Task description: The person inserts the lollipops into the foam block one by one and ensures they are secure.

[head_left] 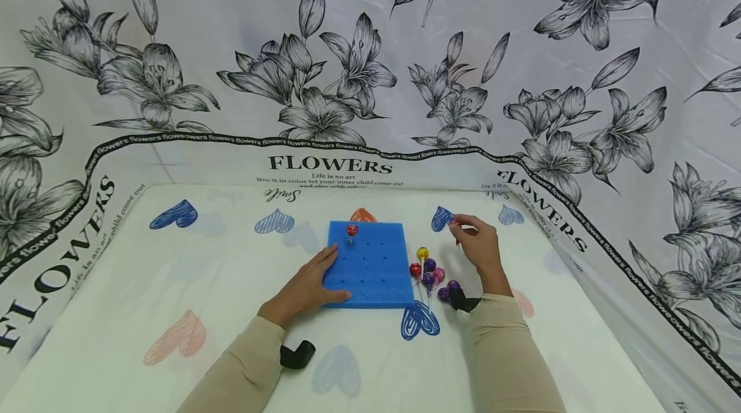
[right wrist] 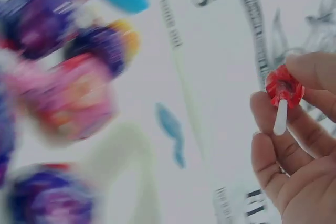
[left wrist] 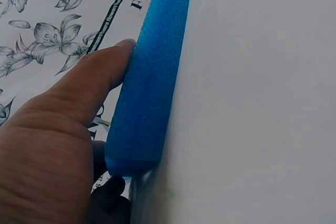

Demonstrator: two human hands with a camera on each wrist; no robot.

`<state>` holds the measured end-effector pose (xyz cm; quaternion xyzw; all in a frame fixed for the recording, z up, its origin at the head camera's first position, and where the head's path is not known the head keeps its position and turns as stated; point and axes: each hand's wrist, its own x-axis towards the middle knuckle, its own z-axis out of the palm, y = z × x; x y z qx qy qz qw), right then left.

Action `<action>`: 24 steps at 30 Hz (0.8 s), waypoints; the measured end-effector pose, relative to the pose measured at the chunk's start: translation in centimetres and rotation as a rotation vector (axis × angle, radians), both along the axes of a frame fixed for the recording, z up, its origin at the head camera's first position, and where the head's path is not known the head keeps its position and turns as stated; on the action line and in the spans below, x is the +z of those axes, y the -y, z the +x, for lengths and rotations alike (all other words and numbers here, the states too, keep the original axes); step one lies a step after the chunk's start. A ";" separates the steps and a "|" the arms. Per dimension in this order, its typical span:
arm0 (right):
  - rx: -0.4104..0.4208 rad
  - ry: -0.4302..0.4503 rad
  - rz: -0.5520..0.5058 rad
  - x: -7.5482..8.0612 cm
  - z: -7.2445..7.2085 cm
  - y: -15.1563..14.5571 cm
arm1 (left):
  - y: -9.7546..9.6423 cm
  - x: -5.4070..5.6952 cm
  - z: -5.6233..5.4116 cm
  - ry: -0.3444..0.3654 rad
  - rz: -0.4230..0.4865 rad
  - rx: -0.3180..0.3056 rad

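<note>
My left hand (head_left: 307,285) rests against the near left corner of a blue foam block (head_left: 379,265). Its thumb lies along the front edge, and its fingers extend along the left side. In the left wrist view, that thumb (left wrist: 100,72) touches the foam, while the other fingers are mostly hidden in shadow. One red lollipop (head_left: 352,230) stands upright in the foam near its far left corner, among rows of small holes. Right of the block, my right hand (head_left: 482,247) pinches another red-wrapped lollipop (right wrist: 284,87) between thumb and fingers, its white stick pointing down.
Several wrapped lollipops lie in a pile beside the block's right edge, including a yellow one (head_left: 422,252), a red one (head_left: 415,269), a pink one (head_left: 439,274) and purple ones (head_left: 453,286). A white cloth (head_left: 231,297) with heart prints covers the table; a floral curtain (head_left: 370,78) rises behind.
</note>
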<state>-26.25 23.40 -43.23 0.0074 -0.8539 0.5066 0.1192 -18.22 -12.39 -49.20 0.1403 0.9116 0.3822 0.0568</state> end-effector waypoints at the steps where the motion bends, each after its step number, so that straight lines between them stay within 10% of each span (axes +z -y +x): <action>1: -0.001 -0.020 -0.013 0.5 0.0 0.0 | 0.0 0.0 0.0 0.001 0.001 0.000; 24: 0.071 -0.379 -0.167 11.1 3.6 2.4 | 0.0 -0.1 -0.1 0.003 -0.007 -0.001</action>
